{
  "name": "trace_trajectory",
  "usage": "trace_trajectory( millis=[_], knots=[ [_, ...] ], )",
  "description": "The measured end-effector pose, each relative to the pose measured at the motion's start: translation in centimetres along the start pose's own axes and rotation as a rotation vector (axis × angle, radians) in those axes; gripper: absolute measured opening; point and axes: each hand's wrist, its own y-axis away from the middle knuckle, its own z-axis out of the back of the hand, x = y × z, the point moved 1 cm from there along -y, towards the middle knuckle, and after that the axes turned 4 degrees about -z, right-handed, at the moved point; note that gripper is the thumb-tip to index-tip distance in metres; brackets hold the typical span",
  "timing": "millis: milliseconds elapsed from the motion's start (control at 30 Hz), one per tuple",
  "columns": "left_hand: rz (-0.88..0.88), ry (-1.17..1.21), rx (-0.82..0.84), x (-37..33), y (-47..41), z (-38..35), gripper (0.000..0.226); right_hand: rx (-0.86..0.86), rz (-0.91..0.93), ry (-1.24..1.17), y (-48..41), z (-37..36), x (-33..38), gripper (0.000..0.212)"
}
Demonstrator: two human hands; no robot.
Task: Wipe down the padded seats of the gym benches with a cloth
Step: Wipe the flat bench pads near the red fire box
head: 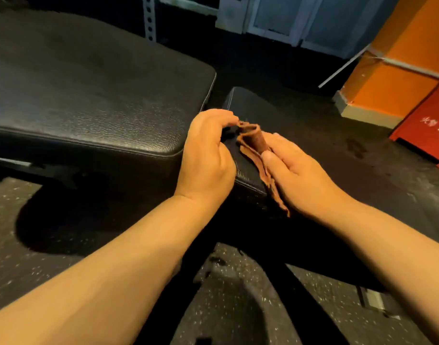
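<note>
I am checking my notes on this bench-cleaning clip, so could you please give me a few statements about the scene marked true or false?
1. The right hand holds a brown cloth. True.
2. The cloth lies spread flat across the large pad. False: it is bunched and folded, held between the two hands over the smaller seat pad.
3. The left hand has its fingers curled at the cloth's upper end. True.
4. A red cabinet stands to the person's left. False: it is on the right, beside the orange wall.
5. The large black pad sits left of the hands. True.
</note>
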Motion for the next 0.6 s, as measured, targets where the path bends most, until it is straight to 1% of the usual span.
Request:
trace_trajectory(
  millis=[67,100,133,200,233,300,333,367,433,533,600],
  knots=[
    [-0.025,-0.048,0.063,-0.7,0.3,0.3,0.048,-0.121,-0.061,0.0,-1.1,-1.5,0.8,0.028],
    [-0.044,-0.09,0.087,-0.9,0.4,0.4,0.046,-0.175,-0.045,0.02,-1.0,-2.3,1.2,0.027],
    [-0.053,-0.133,0.106,-1.2,0.5,0.5,0.042,-0.191,-0.011,0.025,-0.3,-2.8,1.5,0.029],
    [-0.019,-0.2,0.138,-1.8,0.2,0.5,0.034,-0.136,0.138,0.068,2.9,-2.5,1.2,0.034],
    [0.007,-0.236,0.162,-2.0,0.0,0.3,0.034,-0.087,0.23,0.133,4.6,-2.0,0.2,0.039],
    [0.033,-0.339,0.241,-2.6,-0.1,-0.3,0.043,-0.026,0.357,0.312,7.3,-0.7,-3.5,0.051],
    [0.046,-0.391,0.278,-2.9,0.1,-0.6,0.047,-0.03,0.371,0.371,8.6,-0.1,-5.9,0.054],
    [0.062,-0.431,0.309,-3.1,0.2,-0.8,0.047,-0.04,0.352,0.414,9.7,0.6,-8.1,0.056],
    [0.054,-0.496,0.35,-3.8,0.9,-1.1,0.046,-0.064,0.23,0.422,11.4,1.0,-10.6,0.057],
    [-0.094,-0.641,0.387,-5.7,2.3,-3.0,0.038,-0.281,0.031,0.355,11.3,-1.2,-8.0,0.058],
    [-0.127,-0.692,0.389,-6.6,3.1,-4.8,0.033,-0.388,0.025,0.382,9.9,-3.3,-5.5,0.058]
  ],
)
